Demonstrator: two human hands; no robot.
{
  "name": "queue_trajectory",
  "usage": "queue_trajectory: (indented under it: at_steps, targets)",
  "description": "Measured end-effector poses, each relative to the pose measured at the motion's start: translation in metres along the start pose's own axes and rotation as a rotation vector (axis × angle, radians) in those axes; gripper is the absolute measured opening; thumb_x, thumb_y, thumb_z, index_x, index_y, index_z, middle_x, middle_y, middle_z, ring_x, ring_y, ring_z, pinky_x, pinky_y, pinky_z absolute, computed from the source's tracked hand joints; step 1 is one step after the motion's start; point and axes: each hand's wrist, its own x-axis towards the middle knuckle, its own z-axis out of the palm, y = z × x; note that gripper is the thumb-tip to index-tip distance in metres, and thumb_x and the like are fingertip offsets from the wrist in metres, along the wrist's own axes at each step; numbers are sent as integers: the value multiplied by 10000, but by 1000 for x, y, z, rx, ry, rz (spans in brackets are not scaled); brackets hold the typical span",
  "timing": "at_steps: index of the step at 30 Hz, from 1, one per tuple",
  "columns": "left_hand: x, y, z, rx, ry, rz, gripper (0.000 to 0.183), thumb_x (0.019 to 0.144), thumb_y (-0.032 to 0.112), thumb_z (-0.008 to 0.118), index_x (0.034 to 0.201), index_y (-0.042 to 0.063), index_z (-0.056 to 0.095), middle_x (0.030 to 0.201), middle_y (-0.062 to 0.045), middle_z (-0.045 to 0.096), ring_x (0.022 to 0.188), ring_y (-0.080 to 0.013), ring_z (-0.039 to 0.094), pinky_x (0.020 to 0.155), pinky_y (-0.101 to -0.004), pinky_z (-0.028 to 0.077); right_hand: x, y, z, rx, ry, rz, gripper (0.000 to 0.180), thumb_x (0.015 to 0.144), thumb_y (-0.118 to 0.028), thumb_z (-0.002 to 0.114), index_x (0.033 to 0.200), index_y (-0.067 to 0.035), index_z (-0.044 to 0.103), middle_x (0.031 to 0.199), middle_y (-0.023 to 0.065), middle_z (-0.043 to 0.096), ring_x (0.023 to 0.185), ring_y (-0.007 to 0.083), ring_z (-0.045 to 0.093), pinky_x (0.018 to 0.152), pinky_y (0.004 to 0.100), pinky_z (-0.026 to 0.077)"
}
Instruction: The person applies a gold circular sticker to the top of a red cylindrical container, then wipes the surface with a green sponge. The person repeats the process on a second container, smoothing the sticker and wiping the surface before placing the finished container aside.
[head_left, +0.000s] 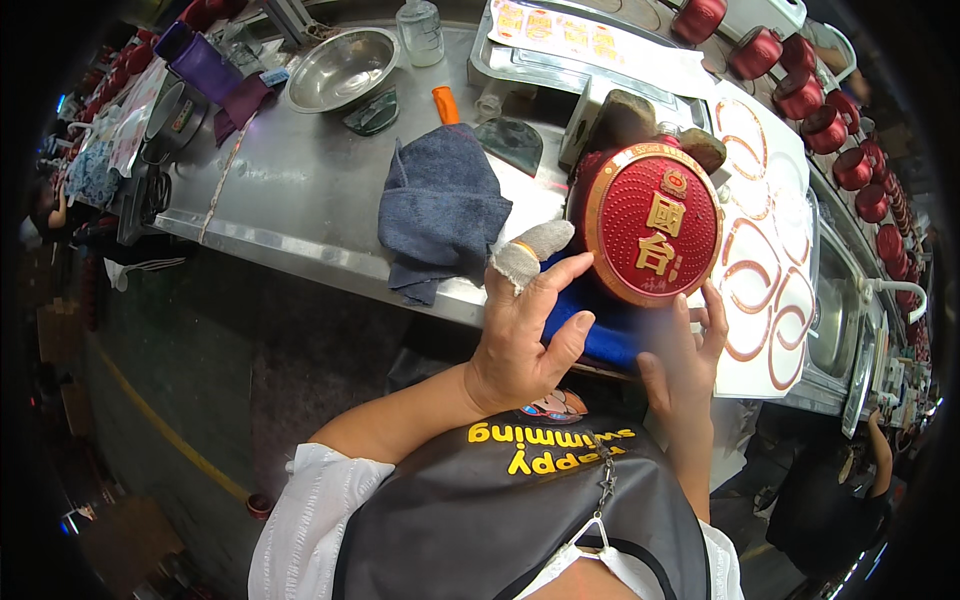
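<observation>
A round, flat red bottle (656, 225) with raised gold characters and a gold printed band around its face leans back in front of me, its neck away from me. My left hand (525, 322) is at its left side, thumb apart, one fingertip at the rim; grey cloth finger covers (534, 251) wrap some of its fingers. At the lower right rim are the fingertips of my right hand (686, 352), partly blurred. Neither hand is closed around the bottle. A blue cloth (592, 330) lies under it, and dark rounded blocks (622, 120) stand behind.
A folded grey-blue towel (446, 210) hangs over the steel table's edge (300, 259). Beyond are a metal bowl (345, 71), a clear bottle (421, 34) and dark green scraper-like plates (510, 144). Ring-shaped decals (750, 285) on white sheets lie right, near a sink (832, 322) and several red bottles (799, 94).
</observation>
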Motion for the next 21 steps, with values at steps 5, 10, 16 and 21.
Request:
queue_trajectory:
  at_steps: [5, 10, 16, 21]
  targets:
    - [1, 3, -3, 92, -15, 67, 486, 942, 160, 675, 1383, -31, 603, 1405, -244, 562, 1303, -393, 502, 1144, -466, 334, 0, -1, 0, -1, 3, 1, 665, 914, -253, 789, 1491, -33, 541, 1577, 260, 331, 1121, 304, 552, 949, 420, 516]
    - [3, 4, -4, 28, 1, 58, 455, 942, 158, 673, 1352, -31, 614, 1384, -239, 578, 1299, -395, 508, 1138, -466, 347, 0, 0, -1, -24, 2, -17, 661, 919, -250, 783, 1494, -35, 538, 1577, 259, 332, 1118, 300, 552, 948, 422, 515]
    - [1, 3, -2, -174, -37, -149, 409, 939, 188, 669, 1300, 1, 628, 1405, -240, 538, 1329, -399, 467, 1151, -477, 324, 0, -1, -1, -29, 3, -18, 663, 917, -248, 782, 1496, -38, 536, 1578, 258, 331, 1118, 298, 552, 947, 425, 517]
    - [-1, 3, -2, -212, -42, -178, 404, 944, 185, 668, 1300, -3, 626, 1376, -245, 547, 1315, -396, 477, 1151, -469, 329, -1, 0, 0, -33, -1, -12, 673, 911, -241, 788, 1501, -42, 532, 1586, 255, 324, 1125, 299, 551, 950, 424, 518]
